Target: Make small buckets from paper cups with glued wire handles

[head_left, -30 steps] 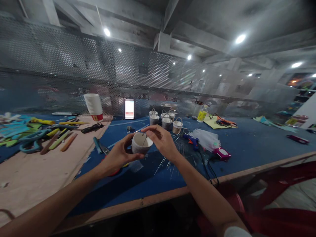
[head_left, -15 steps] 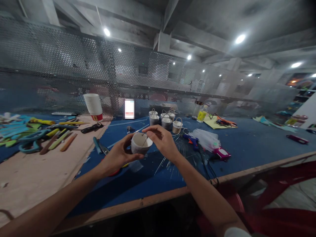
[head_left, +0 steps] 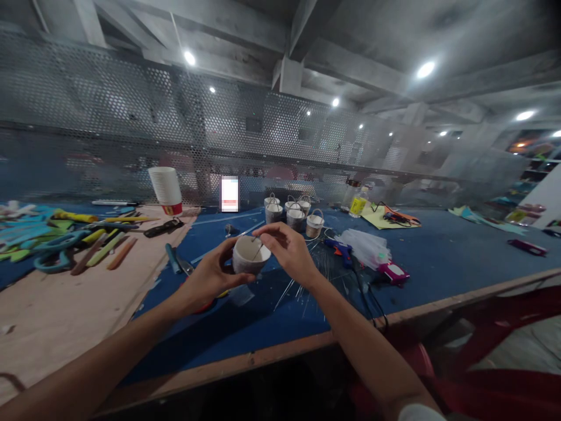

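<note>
Almost nothing has moved since the earlier frame: left hand grasps the cup, best kept steady while right hand seemingly pinches the thin strand.

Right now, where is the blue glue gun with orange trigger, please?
In the head view, the blue glue gun lies on the blue tabletop, right of the right hand, just left of the translucent white plastic bundle.

Left hand and right hand: one each. Held cup: one. Small handled buckets on the desk: six. Paper-cup stack: one. Yellow-labelled bottle: one. Blue glue gun: one. Loose wires: several, overlapping, not countable.
</note>
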`<control>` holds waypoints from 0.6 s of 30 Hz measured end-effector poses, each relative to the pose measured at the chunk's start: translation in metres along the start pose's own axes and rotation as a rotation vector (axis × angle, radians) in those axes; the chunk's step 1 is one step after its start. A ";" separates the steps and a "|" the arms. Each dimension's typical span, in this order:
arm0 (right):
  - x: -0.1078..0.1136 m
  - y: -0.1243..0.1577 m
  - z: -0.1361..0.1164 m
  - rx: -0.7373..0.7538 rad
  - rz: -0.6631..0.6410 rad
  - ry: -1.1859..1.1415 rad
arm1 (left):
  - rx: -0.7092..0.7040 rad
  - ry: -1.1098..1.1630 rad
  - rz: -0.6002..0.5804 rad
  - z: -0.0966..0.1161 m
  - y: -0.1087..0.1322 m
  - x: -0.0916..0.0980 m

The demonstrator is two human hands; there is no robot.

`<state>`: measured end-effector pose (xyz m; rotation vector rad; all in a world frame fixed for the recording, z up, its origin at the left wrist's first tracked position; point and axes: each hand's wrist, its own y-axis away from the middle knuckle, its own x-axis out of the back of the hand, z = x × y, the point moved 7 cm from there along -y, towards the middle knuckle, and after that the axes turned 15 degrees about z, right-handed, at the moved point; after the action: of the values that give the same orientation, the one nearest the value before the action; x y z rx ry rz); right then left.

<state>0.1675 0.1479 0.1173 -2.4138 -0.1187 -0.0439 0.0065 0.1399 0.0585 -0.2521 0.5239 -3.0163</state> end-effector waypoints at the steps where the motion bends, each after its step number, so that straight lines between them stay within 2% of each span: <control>1: 0.000 0.000 0.000 0.002 -0.002 0.000 | -0.002 0.000 -0.004 0.000 0.000 0.000; 10: 0.000 0.001 -0.006 0.034 -0.021 -0.028 | -0.014 0.027 -0.009 -0.003 -0.002 0.000; 18: -0.002 -0.002 -0.025 0.261 -0.177 0.132 | -0.041 0.043 -0.024 -0.001 0.000 0.000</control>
<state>0.1651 0.1330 0.1371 -2.1274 -0.2608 -0.2530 0.0068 0.1403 0.0576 -0.1978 0.5914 -3.0428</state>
